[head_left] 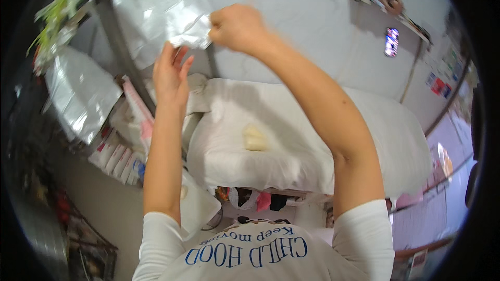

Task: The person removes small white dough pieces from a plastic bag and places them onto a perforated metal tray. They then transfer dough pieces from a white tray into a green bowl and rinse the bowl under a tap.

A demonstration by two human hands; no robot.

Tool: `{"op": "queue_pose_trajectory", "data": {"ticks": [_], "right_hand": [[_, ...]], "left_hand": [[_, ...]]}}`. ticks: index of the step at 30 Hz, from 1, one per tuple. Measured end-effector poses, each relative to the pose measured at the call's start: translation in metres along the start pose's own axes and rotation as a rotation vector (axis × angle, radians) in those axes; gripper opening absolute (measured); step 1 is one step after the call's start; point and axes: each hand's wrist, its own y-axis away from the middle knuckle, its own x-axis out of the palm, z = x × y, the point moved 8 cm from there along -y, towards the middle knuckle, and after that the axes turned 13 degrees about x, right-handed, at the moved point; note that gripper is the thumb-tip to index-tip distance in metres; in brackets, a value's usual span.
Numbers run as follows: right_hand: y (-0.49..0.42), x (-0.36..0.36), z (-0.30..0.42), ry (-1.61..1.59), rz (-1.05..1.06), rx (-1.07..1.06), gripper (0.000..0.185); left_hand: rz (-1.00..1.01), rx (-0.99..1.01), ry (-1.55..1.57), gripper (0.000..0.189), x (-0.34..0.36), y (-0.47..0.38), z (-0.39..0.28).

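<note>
A shiny silver-grey plastic or foil sheet (172, 11) hangs at the upper left, beside a grey post (121, 47). My right hand (238, 27) is closed in a fist on its lower right corner, and some of that hand is blurred. Just below the sheet's lower edge is my left hand (172, 74), raised with fingers apart; one fingertip meets the edge. Both arms stretch out over a bed with a white sheet (226, 105). On the bed lies a small pale yellow object (254, 138), too blurred to name.
A second silver sheet (78, 89) hangs at the left under green strands (58, 15). Several white packs (117, 160) stand below it. A white stool or tabletop (199, 203) is near my left elbow. A shelf (386, 4) juts from the wall at right.
</note>
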Motion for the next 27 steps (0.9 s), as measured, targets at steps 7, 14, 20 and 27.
{"op": "queue_pose_trajectory", "data": {"ticks": [7, 14, 20, 27], "right_hand": [[0.204, 0.095, 0.008, 0.03, 0.641, -0.101, 0.015], [0.416, 0.083, -0.032, -0.554, 0.926, 0.276, 0.018], [0.561, 0.024, -0.126, -1.027, 0.447, 1.367, 0.011], [0.647, -0.075, -0.191, -1.003, -0.32, 1.476, 0.028]], "left_hand": [[0.263, -0.271, -0.232, 0.055, -0.01, 0.131, 0.062], [0.422, -0.699, -0.427, 0.026, -0.072, 0.309, 0.139], [0.608, -0.872, -0.425, 0.035, -0.059, 0.382, 0.127], [0.559, -1.0, -0.468, 0.039, -0.036, 0.438, 0.125]]}}
